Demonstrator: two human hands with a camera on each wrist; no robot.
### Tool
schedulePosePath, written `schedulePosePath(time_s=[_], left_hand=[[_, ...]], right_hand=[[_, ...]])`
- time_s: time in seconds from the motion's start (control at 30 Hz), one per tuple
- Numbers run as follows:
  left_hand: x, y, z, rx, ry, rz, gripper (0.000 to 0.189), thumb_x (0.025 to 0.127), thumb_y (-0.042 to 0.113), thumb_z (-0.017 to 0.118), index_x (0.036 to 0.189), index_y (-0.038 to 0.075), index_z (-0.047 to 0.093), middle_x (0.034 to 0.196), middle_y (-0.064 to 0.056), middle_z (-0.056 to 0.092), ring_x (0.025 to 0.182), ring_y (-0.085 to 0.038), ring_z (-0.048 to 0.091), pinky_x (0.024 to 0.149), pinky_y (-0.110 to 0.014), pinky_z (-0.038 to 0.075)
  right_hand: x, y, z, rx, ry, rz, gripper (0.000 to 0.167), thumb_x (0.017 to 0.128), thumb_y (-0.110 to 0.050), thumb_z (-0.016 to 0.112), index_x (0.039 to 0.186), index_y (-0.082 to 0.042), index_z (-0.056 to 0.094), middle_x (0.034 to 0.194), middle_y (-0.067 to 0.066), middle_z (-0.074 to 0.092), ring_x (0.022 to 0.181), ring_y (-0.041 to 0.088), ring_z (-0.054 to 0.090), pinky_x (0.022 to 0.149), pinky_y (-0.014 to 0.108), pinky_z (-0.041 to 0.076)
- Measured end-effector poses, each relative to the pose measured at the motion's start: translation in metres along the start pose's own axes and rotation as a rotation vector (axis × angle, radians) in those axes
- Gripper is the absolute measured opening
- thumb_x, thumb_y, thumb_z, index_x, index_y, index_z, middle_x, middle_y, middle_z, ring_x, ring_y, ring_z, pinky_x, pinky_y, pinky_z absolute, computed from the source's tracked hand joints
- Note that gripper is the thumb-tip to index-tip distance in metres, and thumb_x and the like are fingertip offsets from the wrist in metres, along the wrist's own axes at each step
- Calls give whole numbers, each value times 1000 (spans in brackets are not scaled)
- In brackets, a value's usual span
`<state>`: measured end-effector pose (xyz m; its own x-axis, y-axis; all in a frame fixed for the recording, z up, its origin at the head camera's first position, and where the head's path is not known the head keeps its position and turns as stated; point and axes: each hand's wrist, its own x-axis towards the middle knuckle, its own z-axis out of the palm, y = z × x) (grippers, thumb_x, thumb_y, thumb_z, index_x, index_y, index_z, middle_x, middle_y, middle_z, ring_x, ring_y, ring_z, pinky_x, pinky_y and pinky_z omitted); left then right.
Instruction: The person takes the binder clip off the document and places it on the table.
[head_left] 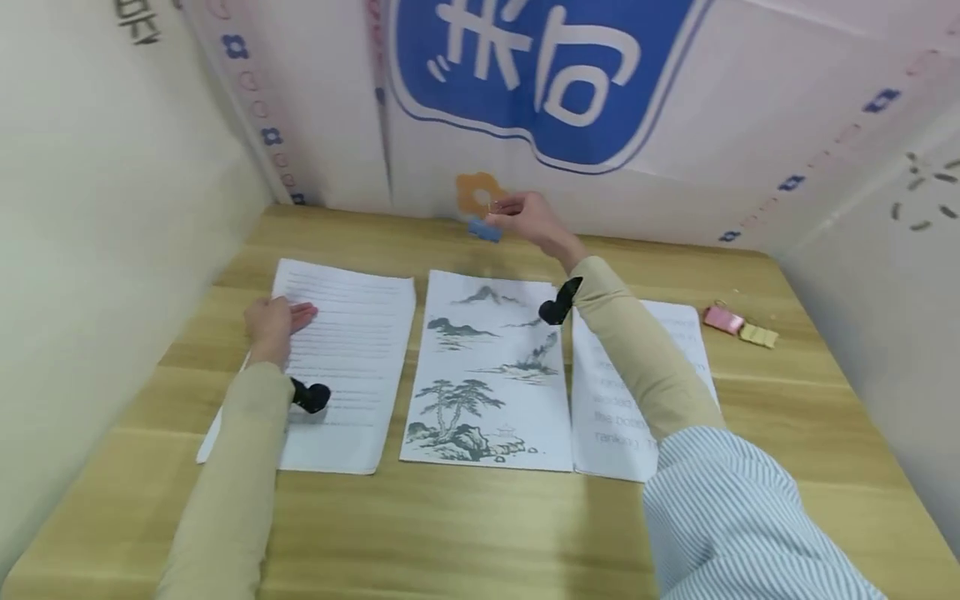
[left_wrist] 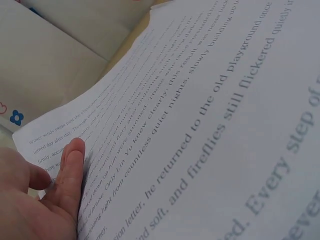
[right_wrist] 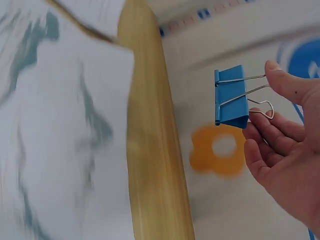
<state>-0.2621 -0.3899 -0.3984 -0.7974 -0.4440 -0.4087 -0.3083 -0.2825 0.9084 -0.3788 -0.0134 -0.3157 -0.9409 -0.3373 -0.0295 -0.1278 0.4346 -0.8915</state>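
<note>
In my right hand [head_left: 531,221] is a blue binder clip [head_left: 484,230], held in the air beyond the middle sheet. The right wrist view shows the thumb at one wire handle and the fingers [right_wrist: 270,140] at the other, with the blue body [right_wrist: 231,97] pointing away from the palm. My left hand [head_left: 272,323] lies at the left edge of a stack of printed paper [head_left: 345,358], its fingers extended over the text. Closer up, the left wrist view has those fingers [left_wrist: 70,175] against the paper; whether any reach beneath it I cannot tell.
A sheet with ink landscape drawings [head_left: 487,375] lies in the middle of the wooden table [head_left: 450,533]. Right of it, partly under my right forearm, is another text sheet [head_left: 611,433]. A pink clip [head_left: 723,319] and a yellow clip [head_left: 758,336] sit farther right.
</note>
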Motion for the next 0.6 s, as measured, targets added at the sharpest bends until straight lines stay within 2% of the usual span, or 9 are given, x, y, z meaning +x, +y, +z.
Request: schedulePosePath(time_s=[0.1, 0.2, 0.4, 0.6], left_hand=[[6, 4, -18, 0, 30, -20, 56, 98, 9, 26, 150, 1, 8, 54, 3, 58, 51, -4, 63, 61, -15, 57], [11, 7, -30, 17, 39, -28, 56, 98, 10, 26, 150, 1, 9, 56, 3, 57, 52, -4, 63, 62, -14, 57], [17, 11, -45, -35, 54, -34, 53, 97, 8, 26, 147, 0, 12, 53, 0, 57, 48, -7, 63, 56, -16, 57], [22, 13, -55, 1, 53, -56, 54, 98, 10, 27, 148, 1, 11, 52, 1, 58, 48, -7, 63, 55, -16, 57]], right_hand=[[-7, 8, -19, -15, 16, 44, 54, 89, -24, 65, 134, -1, 49, 130, 16, 56, 120, 25, 53, 106, 41, 44], [-15, 18, -35, -37, 47, 82, 54, 89, -24, 64, 135, -1, 48, 131, 16, 55, 120, 25, 53, 106, 38, 44], [-27, 27, -54, -55, 71, 123, 56, 91, -26, 62, 138, -2, 44, 134, 14, 52, 120, 23, 51, 105, 36, 44], [-35, 31, -64, -44, 84, 132, 57, 92, -25, 61, 139, -1, 42, 134, 15, 51, 119, 23, 50, 105, 36, 44]])
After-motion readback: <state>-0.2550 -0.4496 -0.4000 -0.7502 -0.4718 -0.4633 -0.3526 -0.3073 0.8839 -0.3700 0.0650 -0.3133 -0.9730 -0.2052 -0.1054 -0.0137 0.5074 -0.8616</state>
